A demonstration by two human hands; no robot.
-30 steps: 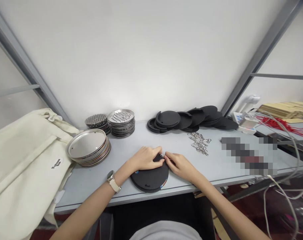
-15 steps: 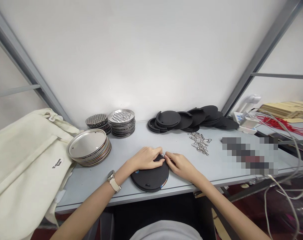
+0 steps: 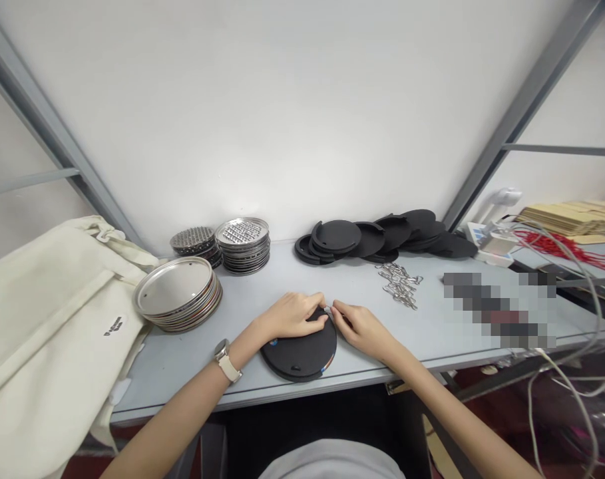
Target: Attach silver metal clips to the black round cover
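Note:
Near the front edge of the table lies a round black case (image 3: 302, 352), with a small strip of colour showing at its right rim. My left hand (image 3: 293, 316) rests over its top and grips its far edge between thumb and fingers. Just to the right, my right hand (image 3: 359, 327) pinches a small metal clip (image 3: 327, 309) at that same edge, mostly hidden by the fingertips. A pile of similar metal clips (image 3: 401, 286) lies further back to the right.
Round metal plates (image 3: 172, 286) are stacked at left, beside a cream bag (image 3: 57, 319). Behind stand stacks of embossed metal discs (image 3: 242, 233). Black round cases (image 3: 337, 237) overlap along the wall. Red cords (image 3: 562, 249) and flat wooden pieces (image 3: 556, 219) lie far right.
My right fingertips have shifted slightly right, and less of the clip shows between the hands. The left hand and the black case stay almost in place.

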